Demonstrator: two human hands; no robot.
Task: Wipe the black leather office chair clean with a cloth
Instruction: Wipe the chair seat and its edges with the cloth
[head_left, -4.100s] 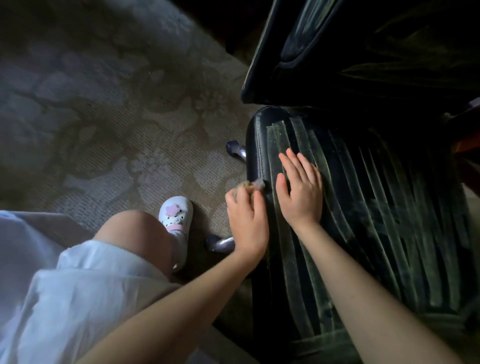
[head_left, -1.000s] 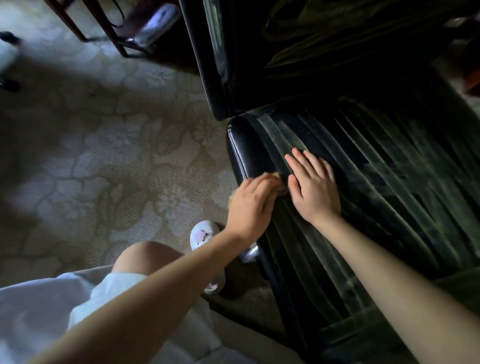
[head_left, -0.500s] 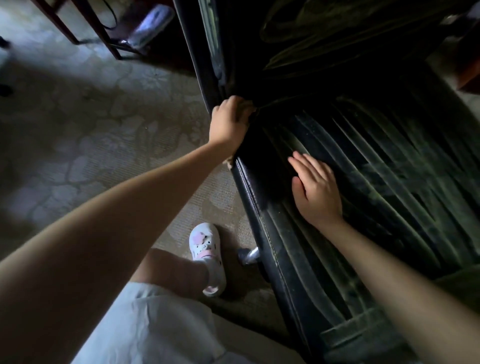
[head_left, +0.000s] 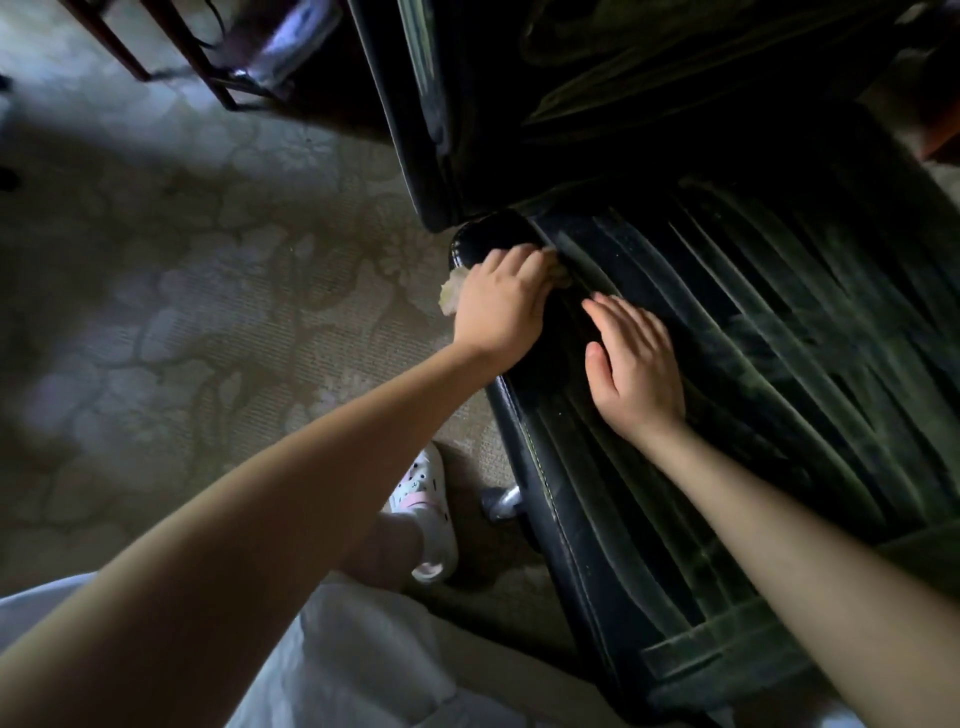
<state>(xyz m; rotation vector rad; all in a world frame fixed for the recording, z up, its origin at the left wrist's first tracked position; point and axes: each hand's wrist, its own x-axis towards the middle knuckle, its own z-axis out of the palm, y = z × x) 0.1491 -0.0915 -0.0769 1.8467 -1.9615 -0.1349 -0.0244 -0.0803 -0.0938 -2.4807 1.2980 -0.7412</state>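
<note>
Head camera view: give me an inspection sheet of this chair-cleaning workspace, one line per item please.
Surface: black leather office chair seat, streaked with greyish dust across its ribbed panels; corner by the left hand looks glossy.
Job's things: pale crumpled cloth, mostly hidden under the left hand, an edge poking out past the seat's side.
Clutter: nothing seen.
Grips: left hand curled round the cloth on the seat's corner; right hand flat, fingers straight, resting on the seat beside it.
Cables: nothing seen.
Surroundings: beige floral-patterned carpet, dark wooden furniture frame at the top, white clog shoe and chrome chair-base leg beside the seat.
</note>
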